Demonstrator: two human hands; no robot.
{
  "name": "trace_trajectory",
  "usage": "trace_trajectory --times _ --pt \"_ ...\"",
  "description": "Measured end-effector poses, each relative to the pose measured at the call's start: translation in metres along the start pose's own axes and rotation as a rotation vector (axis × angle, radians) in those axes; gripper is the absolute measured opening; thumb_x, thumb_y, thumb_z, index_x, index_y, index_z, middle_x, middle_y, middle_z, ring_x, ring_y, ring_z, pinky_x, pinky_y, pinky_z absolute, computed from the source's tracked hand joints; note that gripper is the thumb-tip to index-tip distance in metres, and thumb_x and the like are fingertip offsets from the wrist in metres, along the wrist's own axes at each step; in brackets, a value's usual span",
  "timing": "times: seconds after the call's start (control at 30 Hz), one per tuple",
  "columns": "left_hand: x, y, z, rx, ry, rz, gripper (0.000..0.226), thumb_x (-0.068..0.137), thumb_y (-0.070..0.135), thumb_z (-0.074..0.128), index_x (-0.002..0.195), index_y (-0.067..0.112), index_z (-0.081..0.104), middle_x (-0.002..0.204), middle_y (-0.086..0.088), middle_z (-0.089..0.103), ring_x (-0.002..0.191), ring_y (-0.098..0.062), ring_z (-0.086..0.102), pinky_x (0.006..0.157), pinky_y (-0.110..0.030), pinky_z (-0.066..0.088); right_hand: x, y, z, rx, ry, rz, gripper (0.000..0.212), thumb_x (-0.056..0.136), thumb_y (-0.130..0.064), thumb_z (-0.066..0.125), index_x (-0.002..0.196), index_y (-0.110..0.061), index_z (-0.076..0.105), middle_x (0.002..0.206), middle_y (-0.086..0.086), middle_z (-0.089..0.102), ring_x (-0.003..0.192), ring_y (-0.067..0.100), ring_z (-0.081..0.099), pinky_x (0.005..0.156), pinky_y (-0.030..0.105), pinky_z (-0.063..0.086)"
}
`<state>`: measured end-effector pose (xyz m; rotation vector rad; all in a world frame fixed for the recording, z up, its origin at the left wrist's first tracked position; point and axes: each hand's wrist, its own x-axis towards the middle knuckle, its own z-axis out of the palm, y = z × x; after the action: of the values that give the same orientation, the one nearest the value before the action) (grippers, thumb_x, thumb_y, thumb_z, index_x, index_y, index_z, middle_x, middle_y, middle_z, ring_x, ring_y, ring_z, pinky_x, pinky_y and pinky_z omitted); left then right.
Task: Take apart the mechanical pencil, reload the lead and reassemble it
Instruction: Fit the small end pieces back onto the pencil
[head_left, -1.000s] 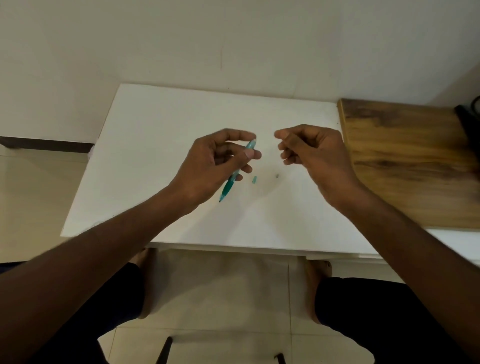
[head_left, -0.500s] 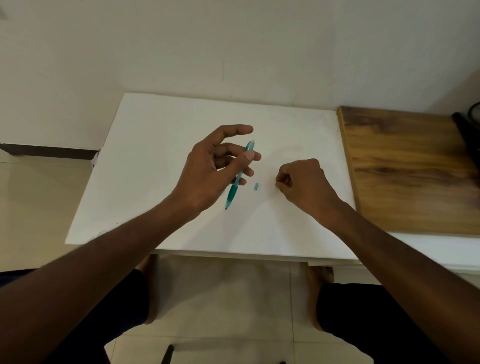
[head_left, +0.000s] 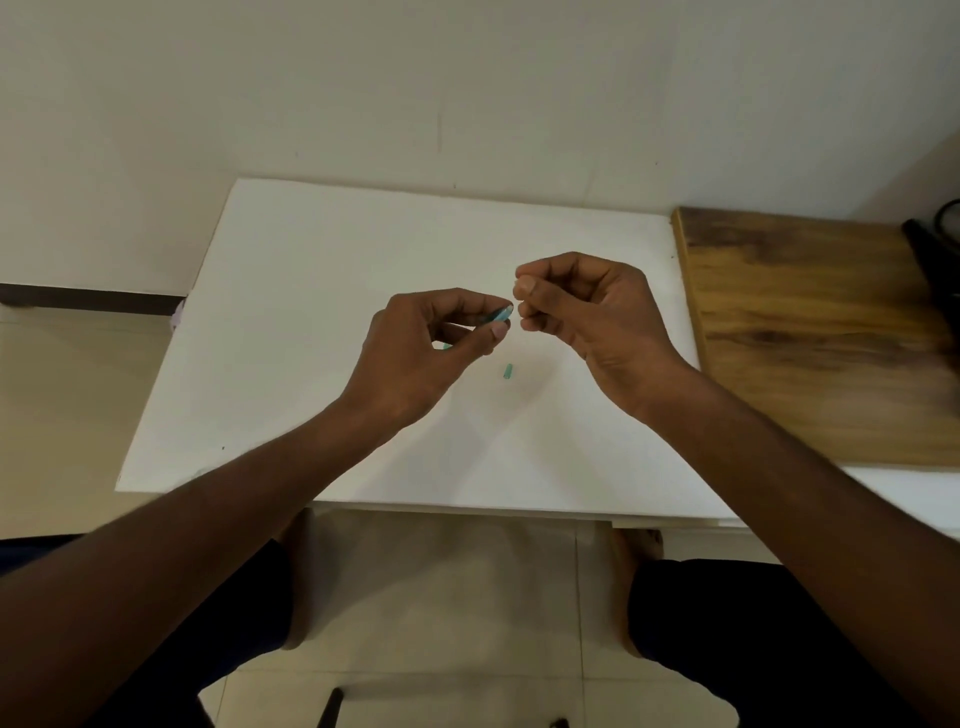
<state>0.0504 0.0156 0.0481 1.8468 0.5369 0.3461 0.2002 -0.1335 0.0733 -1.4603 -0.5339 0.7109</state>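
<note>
My left hand (head_left: 431, 358) grips the teal mechanical pencil (head_left: 500, 314) between thumb and fingers. Only the pencil's upper end shows past my fingertips; the rest is hidden behind the hand. My right hand (head_left: 582, 312) is raised just to the right of that end, with thumb and forefinger pinched together almost touching it. What they pinch is too small to make out. A small teal cap (head_left: 507, 372) lies on the white table (head_left: 291, 322) below and between my hands.
A wooden board (head_left: 810, 332) adjoins the white table on the right, with a dark object (head_left: 935, 244) at its far right edge. A plain wall stands behind the table. My knees and the tiled floor are below the table's front edge.
My right hand dropped to the table at the small grey piece, then rose pinched shut to the pencil's upper end. That piece is gone from the table. My left hand tilted the pencil.
</note>
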Motion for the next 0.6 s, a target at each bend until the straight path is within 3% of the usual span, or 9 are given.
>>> trace_trajectory --times 0.27,0.47,0.6 --pt "0.0021 0.0023 -0.0005 -0.062 0.003 -0.010 0.020 0.099 0.031 0.080 0.118 0.027 0.084 0.101 0.014 0.085 0.089 -0.011 0.082 0.082 -0.033 0.069 -0.0007 0.0020 0.0012 -0.176 0.031 0.012 0.008 0.096 -0.011 0.077 0.103 -0.008 0.081 0.101 0.008 0.082 0.091 0.021 0.076 0.090 0.038 0.064" --pt "0.0024 0.0032 -0.0031 -0.052 0.010 -0.011 0.021 0.099 0.030 0.080 0.119 0.026 0.084 0.100 0.013 0.085 0.090 -0.011 0.082 0.084 -0.037 0.069 -0.0002 0.0017 0.0017 -0.177 -0.004 0.007 0.008 0.096 -0.011 0.077 0.102 -0.007 0.081 0.096 0.008 0.082 0.089 0.022 0.077 0.088 0.035 0.064" --pt "0.0040 0.0035 -0.0058 -0.068 0.010 -0.003 0.022 0.099 0.028 0.080 0.121 0.024 0.084 0.099 0.009 0.086 0.091 -0.012 0.082 0.083 -0.034 0.069 0.0016 0.0016 0.0031 -0.221 -0.004 0.003 0.009 0.097 -0.012 0.076 0.103 -0.006 0.080 0.095 0.010 0.081 0.088 0.025 0.078 0.091 0.040 0.065"
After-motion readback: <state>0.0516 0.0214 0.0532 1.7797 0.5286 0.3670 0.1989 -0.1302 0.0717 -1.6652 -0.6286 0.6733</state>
